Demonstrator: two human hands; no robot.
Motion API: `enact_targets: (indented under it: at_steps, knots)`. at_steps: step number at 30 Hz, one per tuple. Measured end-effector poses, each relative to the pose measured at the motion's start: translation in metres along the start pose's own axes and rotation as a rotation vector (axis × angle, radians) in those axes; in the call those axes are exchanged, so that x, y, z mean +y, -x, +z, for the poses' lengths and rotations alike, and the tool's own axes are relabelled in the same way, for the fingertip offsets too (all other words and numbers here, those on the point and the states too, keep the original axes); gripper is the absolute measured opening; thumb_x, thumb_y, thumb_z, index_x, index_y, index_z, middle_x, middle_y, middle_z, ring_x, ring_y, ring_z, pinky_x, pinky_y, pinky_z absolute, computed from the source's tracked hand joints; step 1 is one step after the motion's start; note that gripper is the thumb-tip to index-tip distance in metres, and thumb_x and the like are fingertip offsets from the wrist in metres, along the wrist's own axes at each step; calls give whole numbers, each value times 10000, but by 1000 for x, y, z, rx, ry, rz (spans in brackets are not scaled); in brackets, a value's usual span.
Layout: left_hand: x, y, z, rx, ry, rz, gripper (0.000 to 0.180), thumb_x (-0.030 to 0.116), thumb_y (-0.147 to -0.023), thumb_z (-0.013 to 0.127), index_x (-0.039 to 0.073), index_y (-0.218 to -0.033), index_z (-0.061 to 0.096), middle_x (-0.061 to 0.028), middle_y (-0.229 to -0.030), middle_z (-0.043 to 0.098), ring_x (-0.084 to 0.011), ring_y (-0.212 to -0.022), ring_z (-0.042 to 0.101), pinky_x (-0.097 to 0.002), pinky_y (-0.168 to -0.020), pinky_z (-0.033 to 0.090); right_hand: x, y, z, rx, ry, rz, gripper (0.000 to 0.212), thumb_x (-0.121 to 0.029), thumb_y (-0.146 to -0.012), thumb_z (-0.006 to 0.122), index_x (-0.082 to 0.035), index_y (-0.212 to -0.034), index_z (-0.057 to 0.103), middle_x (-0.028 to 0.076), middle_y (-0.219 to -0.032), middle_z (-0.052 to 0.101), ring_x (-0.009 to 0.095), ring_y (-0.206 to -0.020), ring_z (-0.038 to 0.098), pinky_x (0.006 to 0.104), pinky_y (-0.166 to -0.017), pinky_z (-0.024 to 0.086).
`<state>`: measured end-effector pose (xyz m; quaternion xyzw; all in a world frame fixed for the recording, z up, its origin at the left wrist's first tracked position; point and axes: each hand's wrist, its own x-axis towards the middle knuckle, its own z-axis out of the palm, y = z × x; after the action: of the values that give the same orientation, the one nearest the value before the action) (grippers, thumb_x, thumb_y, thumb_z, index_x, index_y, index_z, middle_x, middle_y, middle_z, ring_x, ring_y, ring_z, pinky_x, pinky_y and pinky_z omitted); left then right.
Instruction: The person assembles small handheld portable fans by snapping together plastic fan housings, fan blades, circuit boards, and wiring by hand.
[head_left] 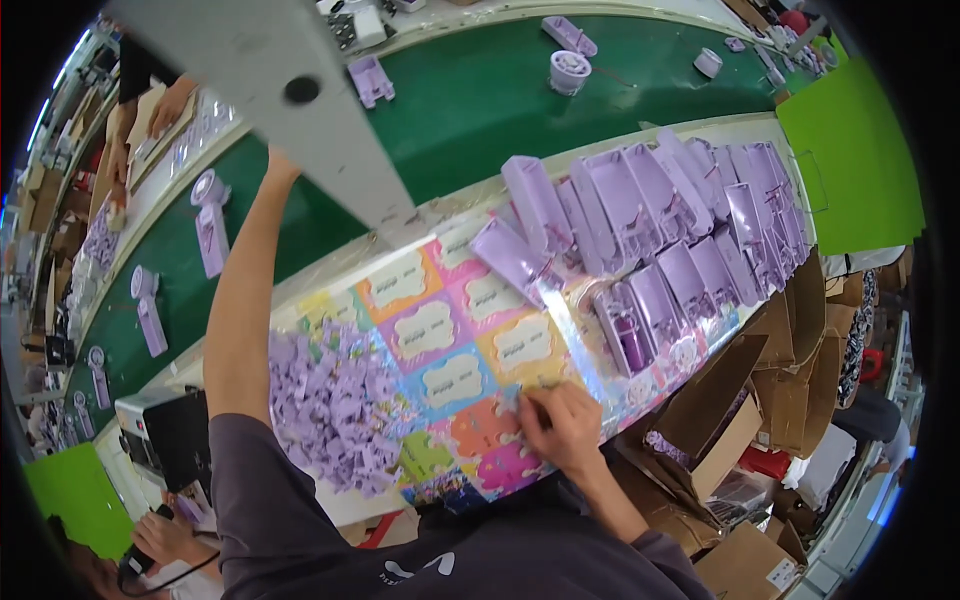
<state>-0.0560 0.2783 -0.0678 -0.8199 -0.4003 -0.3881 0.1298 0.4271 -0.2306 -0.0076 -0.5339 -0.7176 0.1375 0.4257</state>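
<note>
Two hands at a bench beside a green conveyor belt [470, 110].

R hand [560, 425]: rests at near edge of the colourful patterned mat [440, 340], fingertips [528, 408] pinched together on a small pale piece, too small to tell what. Knuckles up, wrist bent back toward body.

L hand [283, 165]: arm stretched far fwd over the belt, hand mostly hidden behind the grey overhead bar [300, 90]; only wrist shows. Grip state: cannot tell.

Items relative to R pinch:
- Heap of small purple clips [330, 400], loose, just L of it on the mat, between the two arms.
- Rows of purple plastic housings [680, 220], oblong, open side up, packed edge to edge, beyond and to the R, well apart from fingers.
- One housing w/ darker insert [625, 335], nearest of that lot, just beyond-R.
- Cardboard boxes [730, 420], open, below bench edge on R.

Items relative to L wrist:
- Purple handheld fans [208, 225], assembled, round head + handle, lying spaced along the belt, L of forearm.
- Round purple fan heads [570, 70] farther R on belt.
- Grey-and-black box-shaped machine [165, 430] near L elbow, at bench end.

Other persons: hands at far L end of belt [170, 105]; another hand bottom L holding a black tool [165, 540].
</note>
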Motion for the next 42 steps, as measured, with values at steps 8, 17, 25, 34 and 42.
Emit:
enact_targets:
  at_steps: [8,17,25,34,42]
  knots:
    - [180,-113,102,-458,-226,-745,700,701,-789,658,5,-763,716,-201,-817,725,-365,-877,717,-452,-815,539,18,4,-12,-13,155,96,152,-60,-761,804,-49,-846,678,28,-631,529,197,-549,548,332,-481,437]
    - [157,-67,68,-471,-222,-853,523,500,-781,778,10,-950,711,-173,-866,730,-295,-844,709,-410,-780,546,24,7,-15,-4,54,51,151,-60,-757,800,-64,-794,654,72,-638,564,244,-554,565,358,-508,448]
    - [343,-3,-142,-345,-173,-706,420,315,-763,780,69,-1057,608,-234,-843,702,-423,-818,693,-470,-730,521,28,14,-19,-3,3,-41,124,-68,-775,788,-64,-776,664,67,-696,620,259,-629,599,372,-571,471]
    - [531,49,-150,-500,114,-782,408,270,-777,779,-5,-1044,639,-230,-1051,626,-420,-1003,646,-489,-862,527,25,21,-16,-82,-9,-81,122,-106,-799,755,-59,-793,643,76,-732,618,273,-705,610,395,-638,486]
    - [585,83,-135,-254,183,-754,514,296,-870,734,2,-1267,593,-257,-1180,593,-434,-1060,612,-484,-895,503,30,27,-20,-27,-158,55,108,-58,-811,752,-56,-816,644,65,-696,625,254,-658,612,378,-608,487]
